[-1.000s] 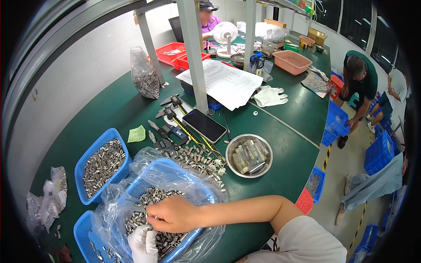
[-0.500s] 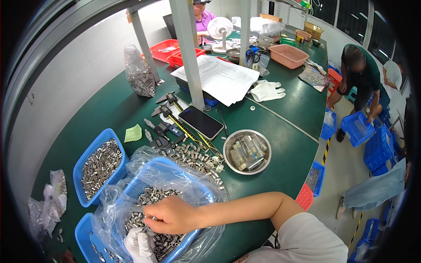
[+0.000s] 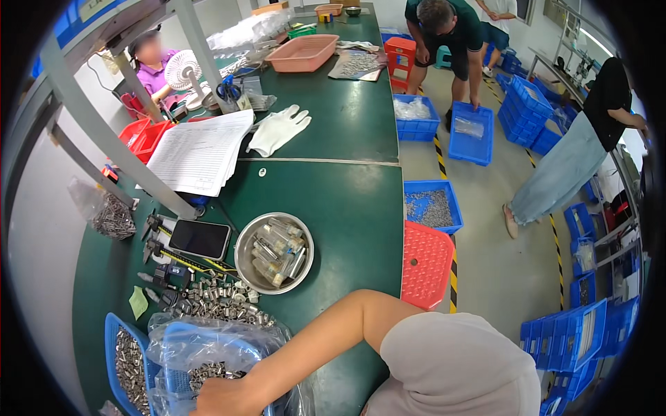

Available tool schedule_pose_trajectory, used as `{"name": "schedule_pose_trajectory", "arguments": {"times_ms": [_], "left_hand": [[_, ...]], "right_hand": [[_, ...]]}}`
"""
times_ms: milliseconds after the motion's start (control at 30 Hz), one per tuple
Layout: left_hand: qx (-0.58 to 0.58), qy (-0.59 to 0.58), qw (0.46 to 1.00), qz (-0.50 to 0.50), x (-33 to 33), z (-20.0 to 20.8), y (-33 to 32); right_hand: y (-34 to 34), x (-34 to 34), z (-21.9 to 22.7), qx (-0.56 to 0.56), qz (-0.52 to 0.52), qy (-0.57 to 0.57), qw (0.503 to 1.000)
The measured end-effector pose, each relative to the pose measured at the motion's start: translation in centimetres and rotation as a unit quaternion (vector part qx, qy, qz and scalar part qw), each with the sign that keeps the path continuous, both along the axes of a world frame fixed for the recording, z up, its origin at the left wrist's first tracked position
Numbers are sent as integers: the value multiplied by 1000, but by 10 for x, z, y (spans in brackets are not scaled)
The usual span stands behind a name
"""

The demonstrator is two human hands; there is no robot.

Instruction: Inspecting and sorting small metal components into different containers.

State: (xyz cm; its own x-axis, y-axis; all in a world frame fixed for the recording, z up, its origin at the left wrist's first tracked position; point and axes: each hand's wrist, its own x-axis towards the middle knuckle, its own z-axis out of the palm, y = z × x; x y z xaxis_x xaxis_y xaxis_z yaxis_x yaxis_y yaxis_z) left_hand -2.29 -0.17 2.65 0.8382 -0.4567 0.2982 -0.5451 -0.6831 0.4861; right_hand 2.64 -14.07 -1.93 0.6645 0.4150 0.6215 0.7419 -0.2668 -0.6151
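Observation:
My right hand [image 3: 227, 397] reaches over the near side of a blue basket [image 3: 168, 344] lined with a clear plastic bag [image 3: 218, 353]. Small metal sleeves [image 3: 211, 372] lie in it, just beyond the hand. The fingers are hidden at the lower edge of the picture, so what they hold does not show. My left hand is outside the picture. A second blue basket [image 3: 113, 357], full of similar parts, stands to the left. More loose metal sleeves [image 3: 220, 297] are heaped on the table behind the lined basket.
A steel bowl [image 3: 310, 269] of small clear tubes stands beyond my forearm. Calipers [image 3: 182, 259], a phone [image 3: 200, 238], papers [image 3: 201, 152] and a white glove [image 3: 279, 132] lie on the green table [image 3: 347, 229]. A red stool [image 3: 427, 260] stands at its right edge. One person bends over a blue crate [image 3: 472, 142].
My view has swung to the right, showing more of the floor and crates. The gloved left hand has left the picture, and the right hand now sits at the lower edge.

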Motion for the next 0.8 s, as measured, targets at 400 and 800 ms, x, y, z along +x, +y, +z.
{"name": "schedule_pose_trajectory", "arguments": {"times_ms": [400, 800], "left_hand": [[-389, 299, 864, 115, 0, -11, 3], [4, -270, 960, -77, 16, -4, -4]], "right_hand": [[13, 15, -13, 11, -10, -68, 998], [-10, -6, 20, -14, -7, 42, 999]]}}
